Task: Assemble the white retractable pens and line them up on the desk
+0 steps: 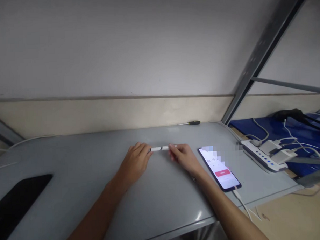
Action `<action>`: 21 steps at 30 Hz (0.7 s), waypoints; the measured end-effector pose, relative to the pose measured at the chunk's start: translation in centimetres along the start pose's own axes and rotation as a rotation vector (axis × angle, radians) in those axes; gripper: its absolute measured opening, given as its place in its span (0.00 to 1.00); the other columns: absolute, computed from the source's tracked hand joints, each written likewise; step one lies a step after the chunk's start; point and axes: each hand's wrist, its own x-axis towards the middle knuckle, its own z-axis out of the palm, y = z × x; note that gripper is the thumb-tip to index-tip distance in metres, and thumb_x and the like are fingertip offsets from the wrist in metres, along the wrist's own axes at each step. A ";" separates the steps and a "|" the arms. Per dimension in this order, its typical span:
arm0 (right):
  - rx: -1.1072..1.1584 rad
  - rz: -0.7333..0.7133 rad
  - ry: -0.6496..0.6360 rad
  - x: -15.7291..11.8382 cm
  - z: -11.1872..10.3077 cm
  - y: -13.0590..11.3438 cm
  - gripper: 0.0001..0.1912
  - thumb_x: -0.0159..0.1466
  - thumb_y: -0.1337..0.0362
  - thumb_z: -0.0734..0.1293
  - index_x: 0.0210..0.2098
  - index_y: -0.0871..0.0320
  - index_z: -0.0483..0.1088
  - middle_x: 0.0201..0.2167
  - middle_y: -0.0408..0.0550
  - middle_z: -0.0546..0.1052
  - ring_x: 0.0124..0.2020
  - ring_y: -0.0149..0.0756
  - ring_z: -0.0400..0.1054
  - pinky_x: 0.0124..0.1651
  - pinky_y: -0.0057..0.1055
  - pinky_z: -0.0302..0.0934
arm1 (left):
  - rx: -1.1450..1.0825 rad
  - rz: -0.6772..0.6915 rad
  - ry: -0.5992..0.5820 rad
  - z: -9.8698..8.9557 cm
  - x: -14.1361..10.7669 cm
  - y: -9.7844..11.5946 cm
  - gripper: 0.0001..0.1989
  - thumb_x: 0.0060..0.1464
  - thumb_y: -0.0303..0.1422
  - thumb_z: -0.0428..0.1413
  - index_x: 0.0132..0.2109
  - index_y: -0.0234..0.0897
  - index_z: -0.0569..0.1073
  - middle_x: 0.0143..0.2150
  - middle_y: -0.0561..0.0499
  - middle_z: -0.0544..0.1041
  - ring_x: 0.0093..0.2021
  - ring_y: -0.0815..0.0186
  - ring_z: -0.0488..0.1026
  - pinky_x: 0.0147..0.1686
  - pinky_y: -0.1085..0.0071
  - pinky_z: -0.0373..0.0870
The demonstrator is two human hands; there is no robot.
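Observation:
A slim white pen (158, 148) with a dark mark near its middle lies level between my two hands, just above or on the grey tabletop (157, 204). My left hand (136, 160) is closed around its left end, where a dark bit shows beside the fingers. At the other end, my right hand (185, 157) pinches it between thumb and fingers. Both tips of the pen are partly covered by the fingers.
A lit phone (222, 172) on a white cable lies right of my right forearm. A power strip (263, 156) with plugs stands at the right edge. A screwdriver (193, 123) lies by the wall, a black flat object (23, 198) at left.

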 end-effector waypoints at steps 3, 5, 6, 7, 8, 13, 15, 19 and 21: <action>0.058 -0.033 0.047 0.1 -0.1 0.3 0.14 0.62 0.53 0.65 0.35 0.59 0.72 0.23 0.40 0.67 0.23 0.29 0.58 0.26 0.26 0.50 | -0.030 0.001 -0.030 0.0 0.0 0.0 0.11 0.66 0.33 0.43 0.42 0.37 0.68 0.37 0.49 0.73 0.40 0.61 0.66 0.40 0.64 0.61; 0.075 -0.028 0.067 0.1 -0.1 0.5 0.16 0.60 0.54 0.67 0.42 0.57 0.72 0.26 0.41 0.69 0.25 0.30 0.60 0.27 0.26 0.52 | -0.035 0.000 -0.030 0.1 -0.1 0.0 0.11 0.66 0.33 0.42 0.42 0.37 0.68 0.37 0.49 0.73 0.39 0.61 0.66 0.39 0.65 0.61; 0.053 -0.010 0.064 0.2 -0.1 0.6 0.15 0.61 0.53 0.66 0.39 0.58 0.73 0.25 0.42 0.70 0.24 0.30 0.60 0.27 0.27 0.52 | -0.034 0.002 -0.029 0.1 0.0 0.0 0.12 0.67 0.33 0.42 0.41 0.37 0.68 0.36 0.49 0.72 0.39 0.61 0.66 0.39 0.65 0.61; 0.018 0.012 0.048 0.2 -0.2 0.7 0.17 0.63 0.51 0.64 0.33 0.59 0.73 0.23 0.42 0.69 0.23 0.29 0.59 0.26 0.27 0.51 | -0.032 0.004 -0.029 0.1 0.0 0.0 0.12 0.67 0.33 0.42 0.41 0.37 0.69 0.36 0.49 0.72 0.38 0.61 0.66 0.39 0.65 0.61; -0.014 0.031 0.028 0.2 -0.2 0.7 0.20 0.64 0.50 0.62 0.28 0.60 0.72 0.20 0.42 0.67 0.22 0.29 0.57 0.26 0.27 0.50 | -0.029 0.007 -0.031 0.2 0.0 -0.1 0.12 0.67 0.33 0.41 0.40 0.37 0.69 0.36 0.49 0.72 0.38 0.61 0.65 0.39 0.65 0.61; -0.002 -0.065 0.089 0.4 -0.2 1.0 0.14 0.58 0.55 0.69 0.39 0.57 0.73 0.30 0.44 0.73 0.27 0.31 0.62 0.27 0.26 0.53 | -0.014 0.002 -0.028 0.3 0.0 -0.4 0.13 0.67 0.33 0.41 0.40 0.37 0.69 0.35 0.50 0.72 0.38 0.61 0.65 0.38 0.65 0.61; -0.022 -0.034 0.082 0.4 -0.2 0.9 0.15 0.59 0.54 0.67 0.39 0.58 0.73 0.29 0.45 0.73 0.27 0.31 0.62 0.28 0.27 0.54 | -0.021 0.007 -0.028 0.3 -0.1 -0.4 0.13 0.67 0.33 0.41 0.40 0.37 0.69 0.35 0.49 0.72 0.38 0.61 0.66 0.39 0.65 0.61; -0.076 -0.074 0.086 0.5 -0.3 1.0 0.13 0.60 0.55 0.66 0.31 0.59 0.73 0.27 0.45 0.74 0.28 0.33 0.64 0.33 0.29 0.57 | -0.027 0.007 -0.039 0.5 0.0 -0.3 0.12 0.67 0.33 0.42 0.41 0.37 0.69 0.36 0.50 0.73 0.38 0.62 0.66 0.39 0.65 0.60; -0.068 -0.126 0.131 0.5 -0.3 1.0 0.12 0.57 0.57 0.69 0.36 0.58 0.73 0.32 0.46 0.76 0.32 0.34 0.66 0.36 0.29 0.58 | -0.034 -0.005 -0.042 0.5 0.0 -0.2 0.12 0.67 0.33 0.42 0.40 0.37 0.69 0.35 0.50 0.73 0.38 0.62 0.65 0.39 0.65 0.60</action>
